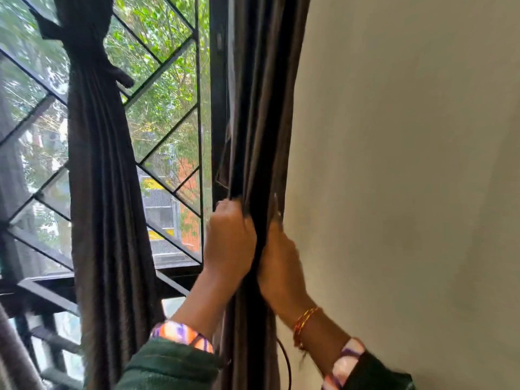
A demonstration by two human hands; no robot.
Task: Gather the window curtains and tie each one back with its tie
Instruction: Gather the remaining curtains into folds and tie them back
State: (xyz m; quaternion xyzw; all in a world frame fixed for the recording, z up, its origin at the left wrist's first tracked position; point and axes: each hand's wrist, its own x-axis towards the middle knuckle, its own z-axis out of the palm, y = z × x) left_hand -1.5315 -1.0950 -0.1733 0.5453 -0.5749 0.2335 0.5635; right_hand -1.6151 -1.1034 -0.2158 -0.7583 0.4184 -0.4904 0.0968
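Two green sleeves with bright orange and purple cuffs (pixel 183 334) reach up from the bottom. Both hands hold the dark brown, soft cloth curtain (pixel 261 122) that hangs between the black window frame (pixel 218 80) and the plain cream wall (pixel 408 164). Left of this curtain's folds, the left hand (pixel 229 243) has its fingers curled tight round a bunch of cloth. On the wall side of the same curtain, the right hand (pixel 277 254) presses in, but it is blurry, so I cannot tell if its fingers grip or just push. A red and yellow thread band (pixel 305 322) sits on that wrist.

Far left of this curtain hangs the other dark brown curtain (pixel 98 164). It looks done already: a dark cloth tie (pixel 84 56) squeezes it into a thin neck, and it fans out below in long, smooth folds.

So I think one curtain is finished. The one in the hands is gathered but not tied yet. I cannot clearly see its tie.

Behind the glass is a black metal grille of slanted bars (pixel 157 66), with green leaves outside.
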